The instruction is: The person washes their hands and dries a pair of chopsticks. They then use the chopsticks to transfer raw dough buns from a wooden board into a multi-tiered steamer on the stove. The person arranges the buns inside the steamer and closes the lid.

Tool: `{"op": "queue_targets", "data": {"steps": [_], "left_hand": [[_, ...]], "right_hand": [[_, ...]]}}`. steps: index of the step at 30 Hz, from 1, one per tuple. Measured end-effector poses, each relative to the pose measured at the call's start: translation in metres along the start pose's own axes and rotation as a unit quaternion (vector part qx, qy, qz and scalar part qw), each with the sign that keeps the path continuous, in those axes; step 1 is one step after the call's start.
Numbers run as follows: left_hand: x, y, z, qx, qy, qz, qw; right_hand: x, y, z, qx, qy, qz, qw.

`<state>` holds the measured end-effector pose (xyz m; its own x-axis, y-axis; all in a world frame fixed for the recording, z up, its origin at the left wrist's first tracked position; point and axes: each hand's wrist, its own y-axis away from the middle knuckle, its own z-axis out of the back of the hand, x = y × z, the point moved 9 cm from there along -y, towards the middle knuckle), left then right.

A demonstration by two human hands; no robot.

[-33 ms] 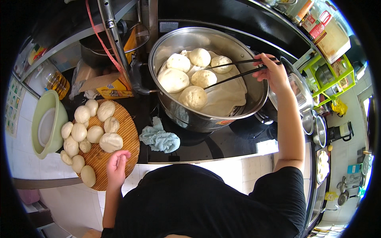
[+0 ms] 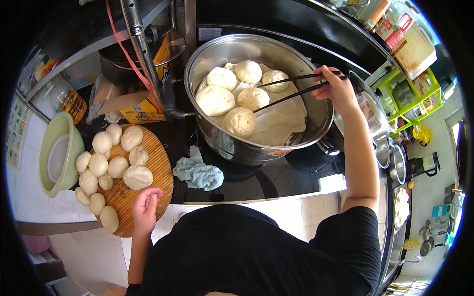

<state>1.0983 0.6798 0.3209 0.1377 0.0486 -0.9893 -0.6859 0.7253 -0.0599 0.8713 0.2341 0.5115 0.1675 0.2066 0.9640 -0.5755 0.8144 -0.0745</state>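
My right hand [image 2: 336,91] is closed on a pair of black chopsticks [image 2: 294,97], which reach left into a wide steel pot [image 2: 256,39]. Inside, several pale round buns [image 2: 240,122] rest on a whitish cloth [image 2: 276,123]. The chopstick tips are at the buns on the right of the group; whether they press on them I cannot tell. My left hand [image 2: 146,203] hovers by the near right edge of a round wooden board [image 2: 121,202], its fingers curled with nothing seen in them. Many more buns [image 2: 138,177] sit on that board, close to the hand.
A crumpled light-blue cloth [image 2: 198,170] lies on the black counter between board and pot. Left of the board stands a pale green basin [image 2: 64,129]. A steel lid [image 2: 368,106] is right of the pot, near a green rack [image 2: 414,93]. A metal shelf post [image 2: 140,44] rises at left.
My right hand and the chopsticks have shifted very slightly to the left. The buns and my left hand look the same.
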Motion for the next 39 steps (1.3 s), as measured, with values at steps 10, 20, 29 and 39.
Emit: {"op": "queue_targets", "data": {"steps": [10, 20, 29, 39], "left_hand": [[0.003, 0.003, -0.01, 0.004, 0.02, 0.01, 1.0], [0.001, -0.002, -0.013, 0.039, 0.022, 0.012, 0.999], [0.003, -0.005, -0.007, 0.066, 0.035, 0.002, 0.997], [-0.003, 0.002, 0.045, -0.037, 0.111, -0.041, 0.992]], "right_hand": [[0.031, 0.048, -0.04, -0.006, 0.018, 0.181, 0.983], [0.087, 0.163, -0.075, 0.042, 0.309, 0.533, 0.786], [0.079, 0.186, -0.028, -0.142, 0.074, 0.442, 0.883], [0.079, 0.195, -0.122, -0.022, -0.206, 0.367, 0.907]]}}
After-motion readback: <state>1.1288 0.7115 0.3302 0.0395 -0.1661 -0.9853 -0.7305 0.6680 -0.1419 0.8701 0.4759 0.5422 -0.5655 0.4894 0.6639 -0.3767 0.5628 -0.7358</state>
